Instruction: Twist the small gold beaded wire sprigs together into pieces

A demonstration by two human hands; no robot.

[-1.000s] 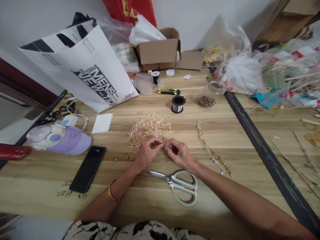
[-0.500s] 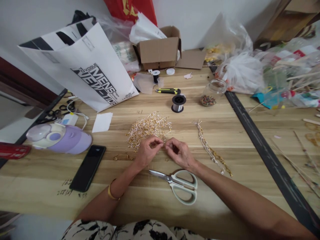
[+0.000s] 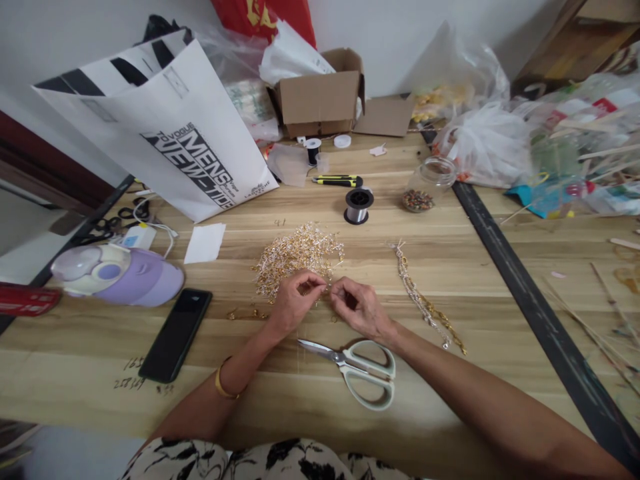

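Observation:
My left hand (image 3: 297,297) is closed in a pinch at the near right edge of a pile of small gold and silver beads or jewelry pieces (image 3: 295,257). Just to its right, my right hand (image 3: 361,305) pinches too, its fingertips close to the left ones. What sits between the fingers is too small to make out. Below the hands lies a pair of scissors (image 3: 345,360) with pale green handles, blades pointing left. A silver chain (image 3: 414,290) and a gold chain (image 3: 443,320) lie to the right of my right hand.
Beyond the pile are a wire spool (image 3: 358,207), a utility knife (image 3: 338,181) and a glass jar (image 3: 425,187) of beads. To the left lie a black phone (image 3: 175,335), a purple bottle (image 3: 120,275) and white paper (image 3: 205,243). A large paper bag (image 3: 165,127) stands behind.
Both hands stay in nearly the same place. The fingertips have drawn slightly apart, leaving a small gap between them.

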